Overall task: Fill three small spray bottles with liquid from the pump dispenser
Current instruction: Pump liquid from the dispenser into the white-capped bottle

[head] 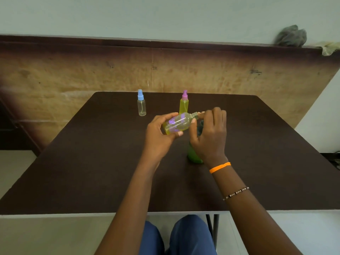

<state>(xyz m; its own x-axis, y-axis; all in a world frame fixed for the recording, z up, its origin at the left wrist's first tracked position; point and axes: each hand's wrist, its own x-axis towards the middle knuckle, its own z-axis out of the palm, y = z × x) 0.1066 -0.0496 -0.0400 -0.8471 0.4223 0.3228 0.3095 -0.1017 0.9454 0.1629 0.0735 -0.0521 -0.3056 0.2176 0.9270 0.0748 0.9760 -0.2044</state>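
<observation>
Left hand (161, 131) grips a small clear plastic spray bottle with purple print (177, 123), fingers and thumb curled round its lower body, bottle held tilted nearly on its side above the table, neck pointing right. Yellow-green liquid sits in it. Right hand (211, 133) is at the bottle's neck, fingertips (211, 113) curled over the neck end; what exactly they pinch there is hidden, cannot tell if it is a cap or the pump spout. Right thumb lies against the bottle's shoulder.

Directly under the right hand stands a green pump dispenser bottle (193, 155), mostly covered by palm and wrist, only its lower body and a dark part of the top showing. An orange band (219, 167) circles the right wrist, a beaded bracelet (236, 193) sits further up the forearm.

Behind the hands, a small spray bottle filled with yellow liquid, with a pink-purple spray cap (184, 103), stands upright, just beyond the held bottle. To its left, well apart, a small clear spray bottle with a light blue spray cap (141, 103) stands upright and looks empty. All rest on a dark brown square table (92, 172).

Behind the table, a worn wooden board (73, 74) leans along the pale wall. A grey crumpled cloth (291, 35) sits on its top edge at far right. Blue trousers (184, 236) show below the near table edge.
</observation>
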